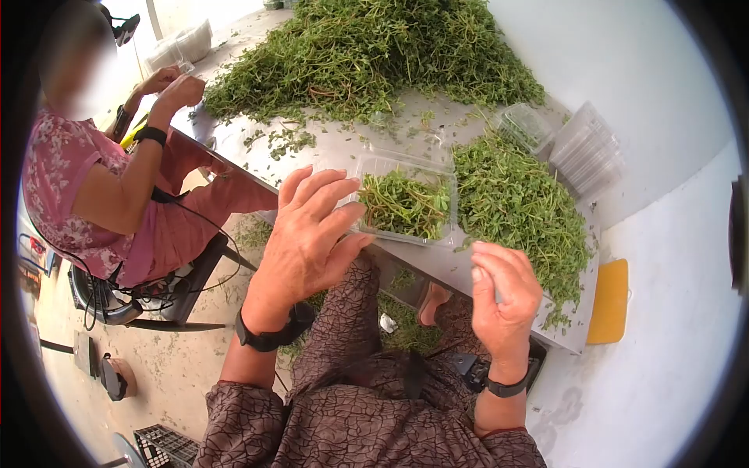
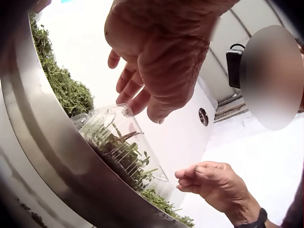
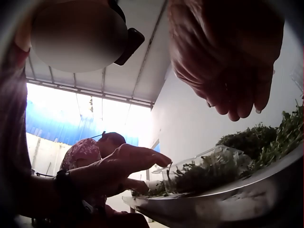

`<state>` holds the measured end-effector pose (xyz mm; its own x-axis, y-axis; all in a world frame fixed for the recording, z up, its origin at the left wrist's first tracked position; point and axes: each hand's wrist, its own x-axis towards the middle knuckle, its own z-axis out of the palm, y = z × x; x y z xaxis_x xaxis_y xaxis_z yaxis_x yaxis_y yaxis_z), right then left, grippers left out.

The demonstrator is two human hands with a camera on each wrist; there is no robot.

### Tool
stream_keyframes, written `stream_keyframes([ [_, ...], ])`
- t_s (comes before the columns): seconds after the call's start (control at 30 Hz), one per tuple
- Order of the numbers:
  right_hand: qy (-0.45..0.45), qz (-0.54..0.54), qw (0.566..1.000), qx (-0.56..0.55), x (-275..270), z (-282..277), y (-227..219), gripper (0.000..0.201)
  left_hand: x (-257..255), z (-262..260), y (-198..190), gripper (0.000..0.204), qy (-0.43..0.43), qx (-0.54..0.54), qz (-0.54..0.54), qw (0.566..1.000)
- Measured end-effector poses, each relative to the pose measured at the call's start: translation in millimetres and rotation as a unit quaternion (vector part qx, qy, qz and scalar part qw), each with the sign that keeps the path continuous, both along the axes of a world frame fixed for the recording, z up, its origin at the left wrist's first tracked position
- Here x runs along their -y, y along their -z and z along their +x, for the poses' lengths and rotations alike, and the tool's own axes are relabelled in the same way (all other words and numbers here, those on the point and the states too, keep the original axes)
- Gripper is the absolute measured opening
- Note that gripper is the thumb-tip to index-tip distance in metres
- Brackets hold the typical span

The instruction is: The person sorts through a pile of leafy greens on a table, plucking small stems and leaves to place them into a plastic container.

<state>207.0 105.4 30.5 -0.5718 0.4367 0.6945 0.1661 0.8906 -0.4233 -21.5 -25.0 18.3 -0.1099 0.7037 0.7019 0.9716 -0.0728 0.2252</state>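
A clear plastic clamshell box point(image 1: 454, 204), partly filled with leafy green sprigs point(image 1: 406, 204), sits at the front edge of the metal table. My left hand point(image 1: 314, 226) is at the box's left side, fingers extended and fingertips right at its wall. In the left wrist view the same box point(image 2: 147, 142) shows its ridged side below those fingers. My right hand point(image 1: 505, 300) is in front of the box's right corner, fingers loosely bent and thumb near the index finger. Nothing shows between them. Beside the box lies a smaller heap of the same greens point(image 1: 523, 214).
A large heap of greens point(image 1: 374, 54) covers the back of the metal table point(image 1: 234, 144). Stacked empty clear boxes point(image 1: 587, 152) stand at the right by the wall. Another person point(image 1: 117, 179) sits at the left, hands over the table. A yellow board point(image 1: 608, 300) is past the right edge.
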Motion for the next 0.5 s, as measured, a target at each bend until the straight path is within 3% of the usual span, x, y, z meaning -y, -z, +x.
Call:
stream_keyframes([
  [0.23, 0.110, 0.015, 0.991, 0.071, -26.2, 45.6, -17.4, 0.018, 14.9, 5.1, 14.0, 0.031, -0.008, 0.021, 0.040, 0.999],
  [0.43, 0.163, -0.007, 0.975, 0.150, -43.7, 65.6, -30.3, 0.019, 13.2, 27.2, 24.5, 0.031, 0.102, 0.007, 0.093, 0.990],
  [0.5, 0.168, -0.024, 0.974, 0.152, -48.3, 65.6, -27.4, 0.020, 9.6, 36.5, 30.2, 0.029, 0.185, 0.025, 0.061, 0.981],
])
